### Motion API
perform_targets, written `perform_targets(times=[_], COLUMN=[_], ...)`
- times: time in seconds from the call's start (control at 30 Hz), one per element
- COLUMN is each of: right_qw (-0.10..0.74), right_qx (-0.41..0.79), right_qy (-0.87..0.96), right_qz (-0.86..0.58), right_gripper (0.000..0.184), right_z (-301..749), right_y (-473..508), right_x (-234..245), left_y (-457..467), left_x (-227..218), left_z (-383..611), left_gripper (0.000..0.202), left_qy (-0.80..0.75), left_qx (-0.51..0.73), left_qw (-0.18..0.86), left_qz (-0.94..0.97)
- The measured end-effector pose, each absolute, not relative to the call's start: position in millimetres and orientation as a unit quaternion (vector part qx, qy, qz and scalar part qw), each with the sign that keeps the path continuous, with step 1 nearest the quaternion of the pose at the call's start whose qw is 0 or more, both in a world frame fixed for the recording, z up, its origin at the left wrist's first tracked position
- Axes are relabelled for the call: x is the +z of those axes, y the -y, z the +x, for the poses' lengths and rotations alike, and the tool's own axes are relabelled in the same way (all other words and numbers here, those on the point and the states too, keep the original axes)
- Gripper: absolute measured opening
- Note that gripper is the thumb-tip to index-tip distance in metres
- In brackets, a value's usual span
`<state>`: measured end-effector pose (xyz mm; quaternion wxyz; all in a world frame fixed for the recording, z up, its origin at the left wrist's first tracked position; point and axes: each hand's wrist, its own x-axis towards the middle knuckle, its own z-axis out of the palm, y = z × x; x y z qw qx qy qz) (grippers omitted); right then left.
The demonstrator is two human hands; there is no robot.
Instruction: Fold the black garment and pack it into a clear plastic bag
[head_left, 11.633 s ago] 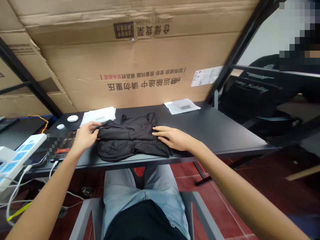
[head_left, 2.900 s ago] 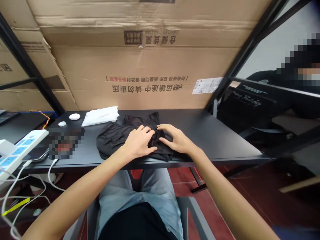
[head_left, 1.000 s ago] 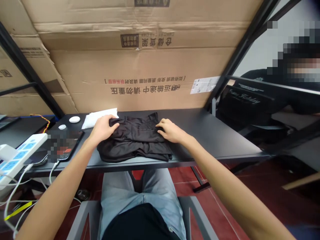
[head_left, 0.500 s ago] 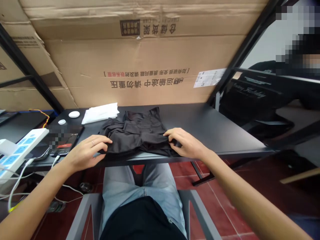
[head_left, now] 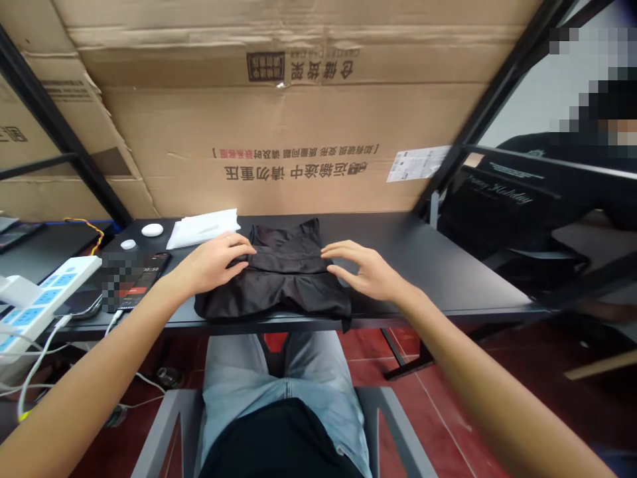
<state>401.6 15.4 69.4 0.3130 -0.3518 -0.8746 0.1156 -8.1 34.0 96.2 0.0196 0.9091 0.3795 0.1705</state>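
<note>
A black garment (head_left: pixel 281 275) lies folded on the black table (head_left: pixel 438 262), its near corner hanging slightly over the front edge. My left hand (head_left: pixel 212 262) rests on the garment's left side, fingers curled over a fold near its upper left. My right hand (head_left: pixel 365 271) hovers at the garment's right edge with fingers spread and slightly bent, holding nothing.
A white plastic bag (head_left: pixel 202 228) lies behind my left hand. Two small white discs (head_left: pixel 152 230), a phone (head_left: pixel 137 282) and a white power strip (head_left: pixel 47 292) sit at the left. A cardboard box (head_left: pixel 298 113) walls the back. Another person (head_left: pixel 572 146) sits at right.
Both hands moved up from the table's front edge onto the garment's sides. The garment looks flatter, with its near corner now over the table edge.
</note>
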Motion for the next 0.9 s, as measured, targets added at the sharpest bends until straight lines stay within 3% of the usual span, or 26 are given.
perform_targets(times=[0.2,0.33,0.43,0.6,0.9], right_qw=[0.163,0.236,0.322,0.398,0.378], right_qx=[0.022,0.061,0.098,0.116,0.075], right_qy=[0.943,0.905,0.839,0.775,0.745], right_qz=[-0.29,-0.35,-0.427,-0.476,-0.545], right_gripper=[0.018,0.021,0.02,0.024,0.014], right_z=[393.4,389.2,384.8,376.4,366.0], right_y=[-55.1,-65.0,-77.7,-108.9,-165.5], right_x=[71.4,69.9,68.1,65.6,79.7], left_y=[-87.2,-88.6,-84.1,-98.7,-154.6], left_x=[97.6,96.0,96.0,94.0,108.3], left_z=[17.7,17.5,18.3,20.5,32.1], left_gripper=[0.02,0.014,0.037,0.02,0.026], left_qy=[-0.31,-0.321,-0.347,-0.413,-0.498], left_qx=[0.077,0.111,0.1,0.124,0.179], left_qw=[0.015,0.066,0.098,0.026,-0.012], left_qz=[0.947,0.938,0.927,0.902,0.849])
